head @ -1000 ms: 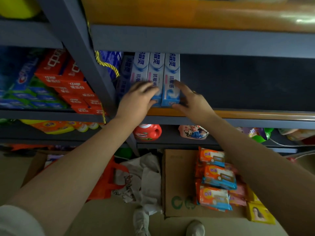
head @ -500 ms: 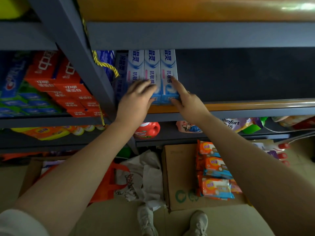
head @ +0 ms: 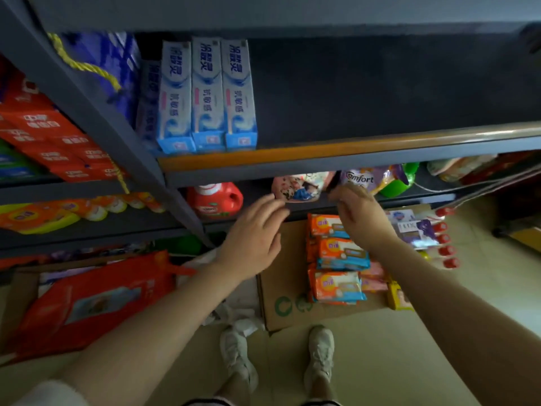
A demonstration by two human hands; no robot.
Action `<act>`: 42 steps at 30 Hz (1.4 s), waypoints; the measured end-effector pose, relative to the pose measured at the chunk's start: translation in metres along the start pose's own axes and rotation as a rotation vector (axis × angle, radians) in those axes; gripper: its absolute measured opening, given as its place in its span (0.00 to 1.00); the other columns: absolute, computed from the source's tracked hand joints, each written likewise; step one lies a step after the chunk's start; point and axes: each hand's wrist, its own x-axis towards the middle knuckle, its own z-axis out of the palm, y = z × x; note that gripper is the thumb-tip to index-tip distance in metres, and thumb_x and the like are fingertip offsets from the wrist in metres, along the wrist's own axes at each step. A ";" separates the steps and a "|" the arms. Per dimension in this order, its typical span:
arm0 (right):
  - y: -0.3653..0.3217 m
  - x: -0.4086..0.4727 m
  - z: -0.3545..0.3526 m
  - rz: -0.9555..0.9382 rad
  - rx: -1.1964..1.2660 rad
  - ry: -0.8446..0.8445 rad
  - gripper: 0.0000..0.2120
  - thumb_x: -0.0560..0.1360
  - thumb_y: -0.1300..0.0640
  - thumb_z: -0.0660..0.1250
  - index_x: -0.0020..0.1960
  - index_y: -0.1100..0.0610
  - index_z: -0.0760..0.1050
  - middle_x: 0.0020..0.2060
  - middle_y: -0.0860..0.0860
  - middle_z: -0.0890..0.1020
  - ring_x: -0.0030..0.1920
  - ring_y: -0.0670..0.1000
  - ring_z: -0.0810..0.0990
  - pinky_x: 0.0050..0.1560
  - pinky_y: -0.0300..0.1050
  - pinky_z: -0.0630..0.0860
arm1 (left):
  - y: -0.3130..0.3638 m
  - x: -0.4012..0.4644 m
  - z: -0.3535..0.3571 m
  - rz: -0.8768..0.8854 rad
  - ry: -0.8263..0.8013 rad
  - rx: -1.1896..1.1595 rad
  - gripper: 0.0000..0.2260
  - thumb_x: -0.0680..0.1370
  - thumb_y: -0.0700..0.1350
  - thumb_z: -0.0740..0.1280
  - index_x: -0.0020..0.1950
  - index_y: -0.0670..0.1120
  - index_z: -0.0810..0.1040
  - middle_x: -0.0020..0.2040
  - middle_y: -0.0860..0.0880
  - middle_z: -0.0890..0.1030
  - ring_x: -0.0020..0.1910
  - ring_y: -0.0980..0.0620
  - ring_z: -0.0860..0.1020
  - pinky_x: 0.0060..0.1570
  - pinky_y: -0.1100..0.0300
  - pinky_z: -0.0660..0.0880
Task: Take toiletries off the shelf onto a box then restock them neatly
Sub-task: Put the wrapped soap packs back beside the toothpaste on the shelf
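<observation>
Neither grip is holding anything: my left hand is hanging in front of the lower shelf with its fingers loosely spread, and my right hand is hovering just beside it, fingers relaxed and slightly bent, blurred at the tips. Both hands are floating over the far end of the cardboard box, apart from each other.

From the head camera, three blue-and-white toothpaste boxes are standing side by side at the left end of the shelf with the orange front edge, their ends lining up at that edge. To their right the dark shelf board is showing bare. Below my hands, orange wipe packs are lying stacked on the cardboard box, with pink packs and a small yellow box just beside them on the right. On the lower shelf a red detergent bottle is standing to the left of my left hand, a floral pouch is sitting behind both hands, and a purple Comfort pouch is lying behind my right hand. Red toothpaste boxes are filling the next bay on the left. An orange bag is lying on the floor at left, and my shoes are showing at the near edge of the box.
</observation>
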 end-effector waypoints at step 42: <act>0.162 -0.053 0.057 0.365 1.109 -0.758 0.29 0.60 0.39 0.76 0.54 0.53 0.73 0.43 0.45 0.84 0.44 0.43 0.82 0.40 0.35 0.77 | 0.089 -0.044 0.222 -1.216 -0.198 -0.899 0.26 0.71 0.46 0.73 0.65 0.48 0.65 0.56 0.51 0.71 0.52 0.52 0.75 0.40 0.64 0.73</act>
